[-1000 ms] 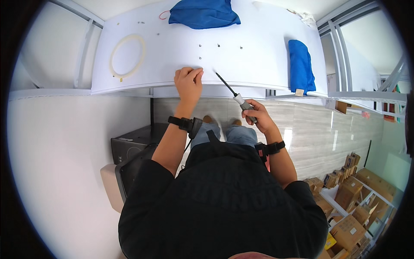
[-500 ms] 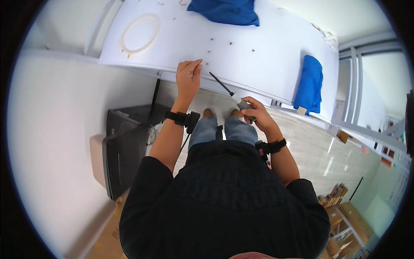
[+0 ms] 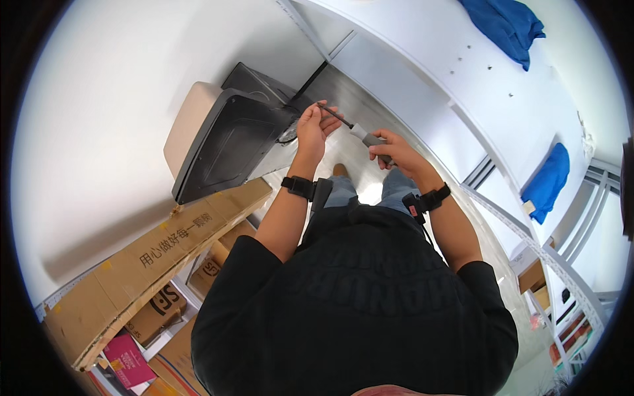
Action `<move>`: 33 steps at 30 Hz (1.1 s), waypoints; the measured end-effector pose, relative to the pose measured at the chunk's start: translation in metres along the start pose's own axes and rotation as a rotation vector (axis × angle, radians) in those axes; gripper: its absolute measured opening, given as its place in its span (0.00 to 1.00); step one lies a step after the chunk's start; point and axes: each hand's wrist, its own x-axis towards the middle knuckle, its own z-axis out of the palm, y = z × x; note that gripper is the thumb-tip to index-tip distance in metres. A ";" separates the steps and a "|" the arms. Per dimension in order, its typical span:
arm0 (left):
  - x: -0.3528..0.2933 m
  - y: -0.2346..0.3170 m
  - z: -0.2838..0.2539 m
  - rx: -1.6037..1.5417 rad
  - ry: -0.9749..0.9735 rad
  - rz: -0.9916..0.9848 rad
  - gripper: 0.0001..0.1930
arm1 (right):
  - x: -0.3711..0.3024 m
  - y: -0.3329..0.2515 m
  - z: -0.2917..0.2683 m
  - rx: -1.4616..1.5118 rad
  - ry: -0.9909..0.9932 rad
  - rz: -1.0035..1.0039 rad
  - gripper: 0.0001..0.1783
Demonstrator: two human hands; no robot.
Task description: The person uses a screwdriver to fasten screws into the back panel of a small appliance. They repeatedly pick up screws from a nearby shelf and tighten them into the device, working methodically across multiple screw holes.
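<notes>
Head view: right hand (image 3: 395, 146) wraps the grey handle of a slim screwdriver (image 3: 356, 130), held before the chest; left hand (image 3: 315, 127) pinches its thin dark metal shaft, both forearms raised, wrists strapped.

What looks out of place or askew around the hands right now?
Nothing looks damaged or spilled. The right hand grips the screwdriver by its handle, the left hand pinches its tip. Only the flattened cardboard box leans askew over the stacked boxes at lower left.

Two blue cloths (image 3: 507, 25) on a white table (image 3: 462, 79), black case (image 3: 228, 142), flattened cardboard boxes (image 3: 152, 264) lower left.
</notes>
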 end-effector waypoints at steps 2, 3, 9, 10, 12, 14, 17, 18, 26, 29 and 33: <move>0.003 0.004 -0.033 0.002 0.044 -0.012 0.12 | 0.016 0.003 0.029 0.065 -0.013 0.012 0.23; 0.003 0.006 -0.050 -0.013 0.083 -0.033 0.12 | 0.024 0.005 0.043 0.101 -0.017 0.015 0.23; 0.009 0.023 -0.102 -0.095 0.022 -0.082 0.12 | 0.054 0.031 0.097 0.233 0.060 -0.093 0.23; 0.009 0.025 -0.107 -0.109 0.012 -0.088 0.12 | 0.057 0.034 0.105 0.257 0.069 -0.105 0.23; 0.010 0.028 -0.112 -0.105 0.005 -0.093 0.13 | 0.060 0.037 0.117 0.295 0.115 -0.113 0.21; 0.011 0.032 -0.116 -0.108 -0.005 -0.095 0.13 | 0.063 0.037 0.129 0.330 0.143 -0.120 0.20; 0.010 0.035 -0.120 -0.133 -0.011 -0.100 0.14 | 0.066 0.038 0.139 0.360 0.164 -0.134 0.20; 0.012 0.035 -0.119 -0.134 -0.023 -0.088 0.14 | 0.067 0.039 0.139 0.367 0.171 -0.143 0.20; 0.017 0.032 -0.125 -0.144 -0.003 -0.057 0.13 | 0.068 0.042 0.146 0.374 0.160 -0.214 0.20; 0.020 0.032 -0.126 -0.143 -0.013 -0.071 0.12 | 0.071 0.046 0.146 0.396 0.152 -0.226 0.19; 0.017 0.034 -0.123 -0.127 -0.007 -0.079 0.12 | 0.072 0.048 0.145 0.417 0.162 -0.211 0.19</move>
